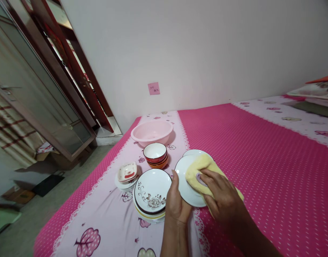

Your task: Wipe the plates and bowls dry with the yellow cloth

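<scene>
A white plate rests in my left hand, thumb over its near-left rim and the other fingers beneath. My right hand grips a fluffy yellow cloth and presses it on the plate's face; a small purple patch of the cloth shows between the fingers. Behind the held plate, another white plate shows only its far rim. Just left of my left hand is a stack of plates, its top one dark-rimmed with a brown flower pattern.
Small square dishes sit on white saucers at the left. Stacked red and orange bowls stand before a pink basin near the wall. The pink bedspread drops off at the left edge. Pillows lie far right.
</scene>
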